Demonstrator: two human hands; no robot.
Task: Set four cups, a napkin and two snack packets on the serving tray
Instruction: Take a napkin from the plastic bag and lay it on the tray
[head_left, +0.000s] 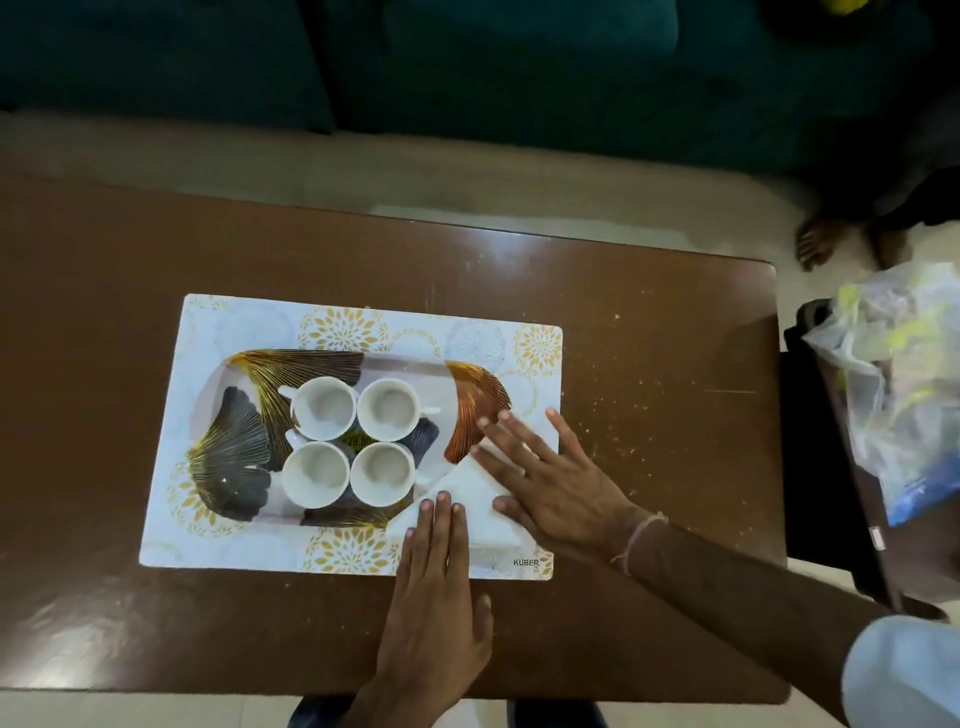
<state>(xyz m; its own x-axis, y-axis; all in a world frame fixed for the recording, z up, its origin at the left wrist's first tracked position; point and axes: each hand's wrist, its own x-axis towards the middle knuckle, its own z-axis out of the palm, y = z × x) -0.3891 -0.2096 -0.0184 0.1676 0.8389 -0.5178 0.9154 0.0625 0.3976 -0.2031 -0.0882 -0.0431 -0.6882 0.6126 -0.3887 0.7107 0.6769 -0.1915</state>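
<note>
Several white cups (353, 440) stand upright in a tight square on the serving tray (228, 441), which has gold, grey and orange leaf patterns. A white folded napkin (467, 499) lies at the tray's near right corner, half over its rim. My left hand (436, 587) lies flat with its fingertips on the napkin's near left edge. My right hand (545, 473) is spread flat over the napkin's right side. Neither hand grips anything. No snack packets are clearly visible.
The tray sits on a white and gold placemat (218, 322) on a brown wooden table (649, 415). A clear plastic bag (893, 374) with yellow and blue contents rests on a dark stool at the right. Another person's bare feet (831, 244) stand beyond the table's far right corner.
</note>
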